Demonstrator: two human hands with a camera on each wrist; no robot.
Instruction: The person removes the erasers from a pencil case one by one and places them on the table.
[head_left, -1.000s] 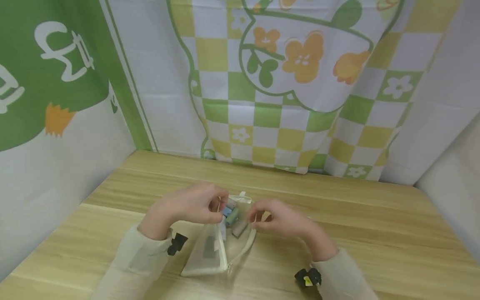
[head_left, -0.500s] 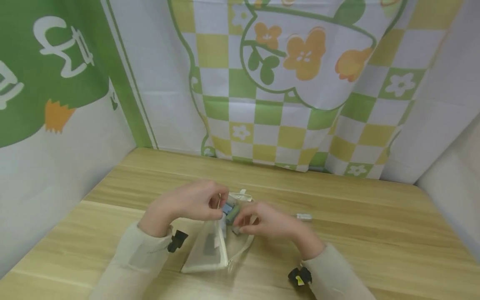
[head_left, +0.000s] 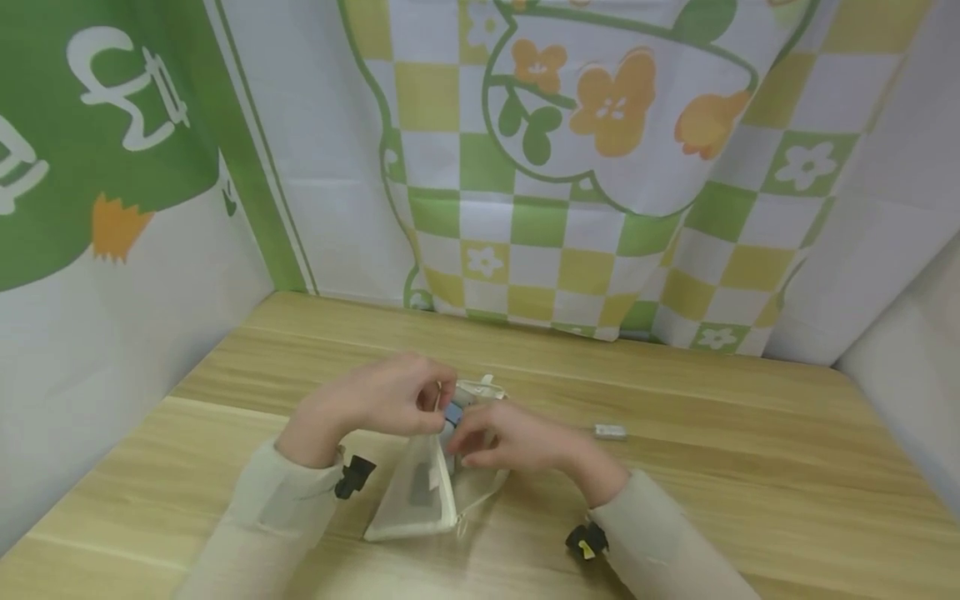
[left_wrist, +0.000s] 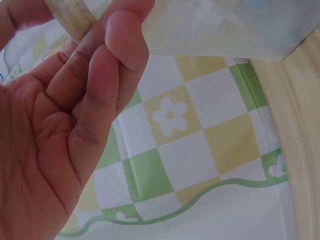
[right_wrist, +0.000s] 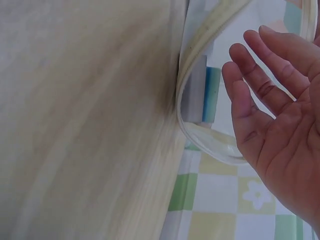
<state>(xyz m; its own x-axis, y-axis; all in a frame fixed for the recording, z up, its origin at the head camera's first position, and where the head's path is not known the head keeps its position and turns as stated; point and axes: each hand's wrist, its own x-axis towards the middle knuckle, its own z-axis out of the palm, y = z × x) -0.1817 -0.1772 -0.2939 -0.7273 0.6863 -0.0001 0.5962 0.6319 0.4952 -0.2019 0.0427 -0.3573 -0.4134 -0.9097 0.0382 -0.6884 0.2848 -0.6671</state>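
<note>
A translucent zip pouch (head_left: 411,500) with a cream zip border stands on the table, its mouth spread. My left hand (head_left: 375,397) pinches the zip edge at the pouch's left side; in the left wrist view, the zip tape (left_wrist: 75,19) runs between the fingers. My right hand (head_left: 517,437) reaches into the mouth from the right, fingers bent loosely with nothing seen between them. A blue item (head_left: 453,412) shows inside between the hands. In the right wrist view, a grey block (right_wrist: 195,92) and a blue-green block (right_wrist: 212,95) lie within, just beyond the fingertips.
A small white block-like item (head_left: 610,432) lies on the wooden table (head_left: 712,475), right of the pouch. A patterned curtain (head_left: 555,275) hangs along the table's far edge. White and green cloth (head_left: 127,250) covers the left side.
My right hand has moved left and deeper over the pouch's mouth, covering the green item seen before. The white item has come into view beyond the right forearm. My left hand keeps its place.
</note>
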